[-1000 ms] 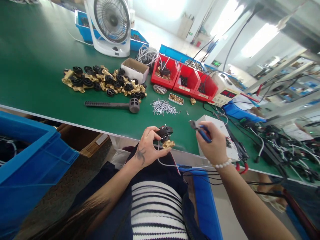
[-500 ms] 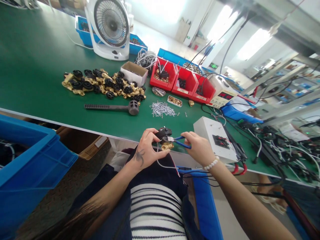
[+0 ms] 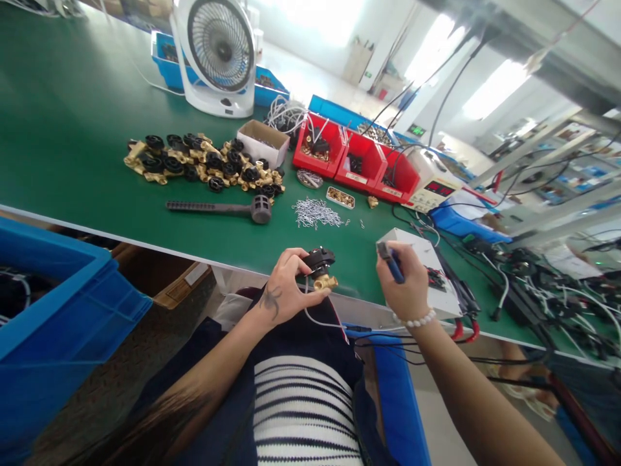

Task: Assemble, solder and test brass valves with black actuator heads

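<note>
My left hand [image 3: 284, 291] grips a small valve [image 3: 320, 268] with a black top and a brass body, just above the near edge of the green table [image 3: 72, 129]. A thin white wire hangs from the valve toward my lap. My right hand [image 3: 407, 288] is closed around blue-handled pliers [image 3: 391, 261], tip pointing up and left, about a hand's width right of the valve and apart from it. Behind the right hand lies a white switch box [image 3: 436, 285].
A pile of black-and-brass valves [image 3: 204, 165], a dark long-handled tool [image 3: 218, 208], loose metal clips [image 3: 315, 212], a cardboard box [image 3: 264, 141], red bins [image 3: 359, 158], a white fan [image 3: 216, 55] and a meter [image 3: 434, 184] lie on the table. A blue crate [image 3: 53, 310] stands at left; cables tangle at right.
Half a second ago the pliers' tip touched the valve in my left hand. My right hand has since pulled the pliers away to the right and turned them upward.
</note>
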The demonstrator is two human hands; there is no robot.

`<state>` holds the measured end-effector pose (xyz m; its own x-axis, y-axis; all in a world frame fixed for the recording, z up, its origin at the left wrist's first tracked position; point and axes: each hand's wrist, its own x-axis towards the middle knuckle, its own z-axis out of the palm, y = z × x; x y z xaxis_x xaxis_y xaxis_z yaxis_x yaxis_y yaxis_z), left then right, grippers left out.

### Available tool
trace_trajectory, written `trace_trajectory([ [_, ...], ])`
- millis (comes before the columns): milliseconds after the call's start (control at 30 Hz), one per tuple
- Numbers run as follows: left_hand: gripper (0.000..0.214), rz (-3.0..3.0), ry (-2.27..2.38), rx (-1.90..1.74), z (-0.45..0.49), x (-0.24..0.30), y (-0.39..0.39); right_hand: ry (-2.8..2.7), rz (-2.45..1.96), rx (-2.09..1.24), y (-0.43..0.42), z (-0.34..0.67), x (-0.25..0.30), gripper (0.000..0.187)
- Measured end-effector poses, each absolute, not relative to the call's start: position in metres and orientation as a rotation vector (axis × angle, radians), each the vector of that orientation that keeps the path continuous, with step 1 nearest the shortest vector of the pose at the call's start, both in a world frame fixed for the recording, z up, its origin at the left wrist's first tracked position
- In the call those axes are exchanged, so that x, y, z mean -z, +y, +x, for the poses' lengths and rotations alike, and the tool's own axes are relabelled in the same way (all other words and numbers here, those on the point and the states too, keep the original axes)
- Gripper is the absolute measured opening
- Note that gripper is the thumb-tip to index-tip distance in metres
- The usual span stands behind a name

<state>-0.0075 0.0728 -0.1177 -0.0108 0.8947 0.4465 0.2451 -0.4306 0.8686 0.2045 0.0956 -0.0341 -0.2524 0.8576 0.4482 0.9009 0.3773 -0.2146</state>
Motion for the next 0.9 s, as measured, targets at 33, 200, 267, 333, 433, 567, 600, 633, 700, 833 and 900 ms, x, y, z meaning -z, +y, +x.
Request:
trace_trajectory([
  [33,0.038,1.702,1.187,-1.474,-0.0077,0.1174,0.0729,-2.233,-1.545,0.111,0.0958,0.2045,0.0349,0.020],
  [200,0.036,1.694,1.187,-1.462,-0.0087,0.1151,0.0720,-2.439,-1.530,0.161,0.0973,0.2050,0.0306,0.022],
  [267,0.036,1.688,1.183,-1.461,-0.0090,0.1143,0.0719,-2.222,-1.470,0.211,0.0969,0.2060,0.0270,0.019],
  [333,0.036,1.683,1.181,-1.460,-0.0093,0.1140,0.0721,-2.137,-1.459,0.249,0.0962,0.2059,0.0265,0.018],
  [433,0.037,1.681,1.183,-1.453,-0.0101,0.1140,0.0730,-2.438,-1.557,0.220,0.0963,0.2033,0.0300,0.022],
  [567,0.036,1.694,1.172,-1.436,-0.0110,0.1141,0.0739,-2.491,-1.526,0.242,0.0980,0.2023,0.0289,0.025],
  [600,0.036,1.696,1.169,-1.434,-0.0110,0.1141,0.0741,-2.383,-1.487,0.269,0.0981,0.2029,0.0280,0.025],
  [633,0.036,1.696,1.166,-1.433,-0.0110,0.1139,0.0743,-2.296,-1.454,0.290,0.0981,0.2035,0.0276,0.024],
  [700,0.036,1.694,1.162,-1.432,-0.0109,0.1134,0.0746,-2.303,-1.435,0.313,0.0983,0.2042,0.0290,0.023],
  [833,0.036,1.687,1.155,-1.422,-0.0111,0.1118,0.0746,-2.580,-1.447,0.287,0.1013,0.2045,0.0332,0.025],
  [900,0.035,1.683,1.149,-1.415,-0.0113,0.1115,0.0745,-2.438,-1.418,0.286,0.1031,0.2050,0.0322,0.024],
])
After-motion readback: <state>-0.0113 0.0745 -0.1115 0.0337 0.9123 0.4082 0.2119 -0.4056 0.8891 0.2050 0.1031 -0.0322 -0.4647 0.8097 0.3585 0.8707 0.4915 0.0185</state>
